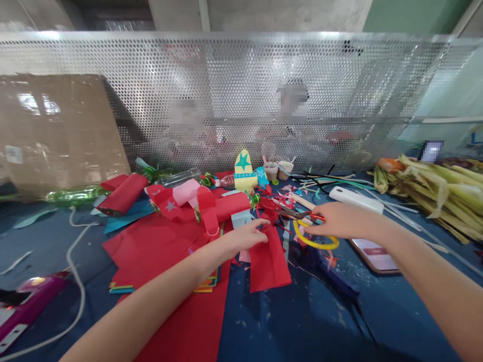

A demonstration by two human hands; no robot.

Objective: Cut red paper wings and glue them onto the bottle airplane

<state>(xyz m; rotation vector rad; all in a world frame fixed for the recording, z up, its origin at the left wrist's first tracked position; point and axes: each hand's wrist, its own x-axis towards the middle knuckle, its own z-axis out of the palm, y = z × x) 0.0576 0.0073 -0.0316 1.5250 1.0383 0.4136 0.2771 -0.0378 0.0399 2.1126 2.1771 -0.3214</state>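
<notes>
My left hand (251, 236) is closed with its fingertips on a folded piece of red paper (269, 266). My right hand (334, 220) is wrapped round the scissors (292, 213), whose dark blades point left toward small red scraps. A yellow ring (317, 243) shows just under my right hand; whether it belongs to the scissors I cannot tell. Below it lies a dark blue glue gun (335, 276) with a black cord. Near my left hand, a bottle wrapped in red paper (230, 205) lies on its side with a green neck.
Stacked red sheets (162, 251) cover the table's left middle. A phone (375, 256) and a white device (356, 198) lie right, beside corn husks (430, 188). A purple power strip (33, 301) sits left. Behind stand a perforated metal screen (234, 75) and cardboard (56, 120); people are beyond.
</notes>
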